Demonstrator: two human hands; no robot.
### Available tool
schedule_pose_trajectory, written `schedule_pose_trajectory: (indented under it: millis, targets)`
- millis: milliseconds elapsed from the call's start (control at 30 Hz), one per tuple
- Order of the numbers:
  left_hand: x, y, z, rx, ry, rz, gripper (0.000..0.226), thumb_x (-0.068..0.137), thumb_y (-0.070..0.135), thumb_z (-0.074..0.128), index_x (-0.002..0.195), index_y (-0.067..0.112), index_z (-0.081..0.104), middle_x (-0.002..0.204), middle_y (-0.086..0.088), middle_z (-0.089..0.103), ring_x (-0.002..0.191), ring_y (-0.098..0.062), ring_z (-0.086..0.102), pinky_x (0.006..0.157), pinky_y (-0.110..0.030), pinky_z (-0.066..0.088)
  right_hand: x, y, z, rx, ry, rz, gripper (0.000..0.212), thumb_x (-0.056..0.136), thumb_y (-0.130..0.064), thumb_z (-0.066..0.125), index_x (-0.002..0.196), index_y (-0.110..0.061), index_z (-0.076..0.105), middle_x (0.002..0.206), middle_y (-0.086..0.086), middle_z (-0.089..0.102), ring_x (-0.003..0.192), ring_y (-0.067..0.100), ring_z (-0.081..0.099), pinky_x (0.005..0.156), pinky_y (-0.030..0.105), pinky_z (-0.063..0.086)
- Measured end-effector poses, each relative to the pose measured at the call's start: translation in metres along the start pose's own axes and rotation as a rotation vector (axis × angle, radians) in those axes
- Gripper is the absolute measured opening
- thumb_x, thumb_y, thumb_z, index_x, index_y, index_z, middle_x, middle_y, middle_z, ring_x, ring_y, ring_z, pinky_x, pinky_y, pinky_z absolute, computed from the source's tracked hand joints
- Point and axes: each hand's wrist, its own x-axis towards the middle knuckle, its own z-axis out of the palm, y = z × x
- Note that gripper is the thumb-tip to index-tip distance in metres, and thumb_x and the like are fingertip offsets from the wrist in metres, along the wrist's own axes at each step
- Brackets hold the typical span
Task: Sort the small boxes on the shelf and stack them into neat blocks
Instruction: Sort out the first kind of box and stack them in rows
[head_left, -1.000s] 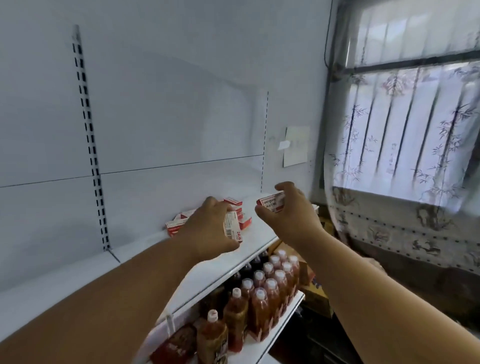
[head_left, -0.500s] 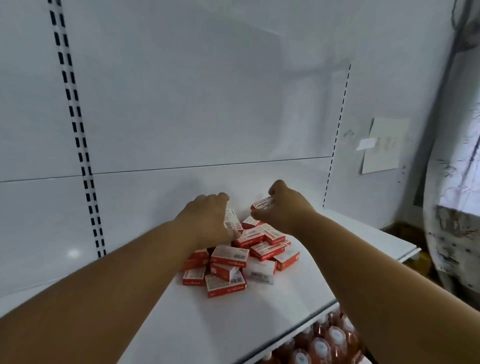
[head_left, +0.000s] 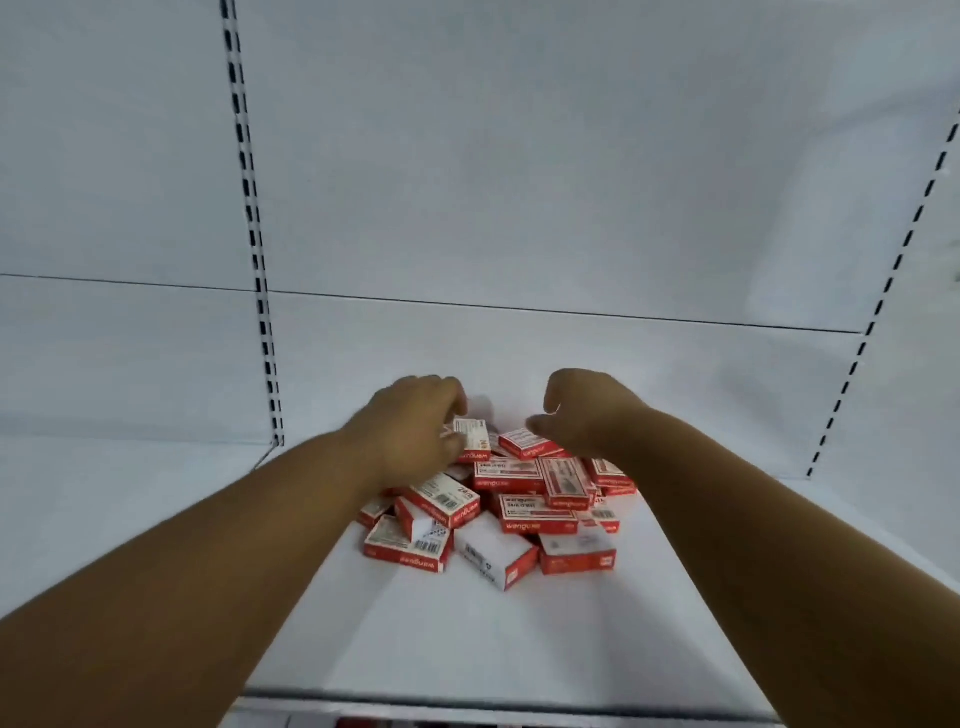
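Observation:
Several small red-and-white boxes (head_left: 537, 514) lie in a loose heap on the white shelf (head_left: 467, 644). My left hand (head_left: 410, 428) reaches over the heap's far left side and grips one small box (head_left: 474, 441) on edge between thumb and fingers. My right hand (head_left: 589, 410) hovers over the far right side. Its fingers are curved, with a gap to the thumb and nothing between them. The thumb tip is close to a red-topped box (head_left: 527, 445) that lies on top of the heap.
A white back panel (head_left: 519, 182) rises right behind the heap. Slotted uprights stand at the left (head_left: 254, 260) and right (head_left: 883, 296). The shelf's front edge (head_left: 493, 701) runs along the bottom, with bare shelf surface on both sides of the heap.
The view has swung and closed in on the heap. The box my right hand held is out of it and the hand has spread. My left hand still holds its box.

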Motion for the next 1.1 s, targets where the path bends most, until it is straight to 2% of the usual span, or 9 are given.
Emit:
schedule_pose_trajectory:
  millis: [100,200,333,433,567,700,767,933,1100]
  targets:
    - [-0.014,0.005,-0.006,0.036,-0.112,-0.02,0.024,0.085,0.017,0.059,0.095,0.039,0.055,0.099,0.017,0.054,0.089,-0.004,0.051,0.068,-0.02,0.041,-0.003,0.01,-0.007,-0.092,-0.069,-0.121,0.025,0.084,-0.039,0.065,0.079,-0.016,0.059,0.078,-0.001,0.064,0.068,0.011,0.059,0.051,0.025,0.04]
    - [-0.017,0.009,-0.02,0.151,-0.245,-0.035,0.04,0.082,0.006,0.058,0.098,0.043,0.06,0.11,0.016,0.056,0.096,-0.007,0.051,0.071,-0.023,0.044,-0.01,0.015,-0.007,-0.089,-0.141,-0.182,0.027,0.082,-0.041,0.067,0.072,-0.02,0.054,0.074,-0.005,0.062,0.069,0.01,0.058,0.051,0.024,0.038]
    - [-0.024,0.019,-0.025,0.209,-0.425,-0.037,0.058,0.078,0.007,0.066,0.12,0.046,0.058,0.12,0.016,0.054,0.107,-0.01,0.051,0.077,-0.024,0.043,-0.023,0.011,0.001,-0.07,-0.252,-0.149,0.034,0.08,-0.052,0.067,0.09,-0.021,0.054,0.076,-0.009,0.059,0.07,0.008,0.058,0.055,0.023,0.041]
    - [-0.027,0.02,-0.013,0.26,-0.436,0.011,0.058,0.077,0.015,0.072,0.124,0.044,0.057,0.12,0.013,0.058,0.108,-0.013,0.052,0.089,-0.034,0.049,-0.03,0.003,0.006,-0.064,-0.291,-0.088,0.042,0.083,-0.047,0.065,0.112,-0.018,0.057,0.087,-0.007,0.06,0.079,0.011,0.06,0.064,0.024,0.044]
    - [-0.026,0.012,-0.009,0.229,-0.355,0.049,0.049,0.077,0.028,0.072,0.121,0.042,0.056,0.115,0.011,0.056,0.107,-0.013,0.047,0.087,-0.032,0.045,-0.035,-0.005,0.004,-0.027,-0.305,0.032,0.043,0.084,-0.04,0.065,0.118,-0.018,0.051,0.083,-0.006,0.056,0.07,0.01,0.057,0.057,0.023,0.045]
    - [-0.028,0.006,-0.019,0.121,-0.171,0.096,0.044,0.071,0.038,0.074,0.109,0.038,0.053,0.101,0.015,0.053,0.098,-0.008,0.044,0.076,-0.026,0.041,-0.041,-0.005,-0.001,0.034,-0.084,0.171,0.036,0.078,-0.048,0.069,0.081,-0.018,0.05,0.074,-0.005,0.06,0.067,0.011,0.059,0.052,0.024,0.044]
    - [-0.03,0.005,-0.027,-0.018,-0.056,0.094,0.043,0.068,0.038,0.076,0.102,0.042,0.05,0.096,0.017,0.052,0.09,-0.004,0.048,0.069,-0.021,0.041,-0.045,-0.007,-0.007,0.162,0.024,0.204,0.032,0.077,-0.046,0.07,0.075,-0.021,0.049,0.073,-0.003,0.062,0.065,0.013,0.062,0.05,0.026,0.047]
    - [-0.04,0.013,-0.04,-0.409,0.222,-0.044,0.045,0.071,0.037,0.081,0.095,0.042,0.043,0.096,0.019,0.056,0.083,0.004,0.06,0.057,-0.016,0.051,-0.071,-0.026,-0.017,0.847,0.218,0.198,0.02,0.08,-0.023,0.072,0.092,-0.024,0.056,0.086,-0.004,0.067,0.063,0.016,0.071,0.05,0.028,0.059]
    - [-0.052,0.026,-0.042,-0.876,0.365,-0.248,0.034,0.082,0.038,0.074,0.097,0.043,0.044,0.105,0.016,0.062,0.084,-0.009,0.068,0.055,-0.013,0.048,-0.095,-0.041,-0.017,1.302,0.295,0.138,0.025,0.091,-0.017,0.065,0.113,-0.025,0.054,0.106,0.0,0.066,0.089,0.019,0.07,0.078,0.033,0.06]
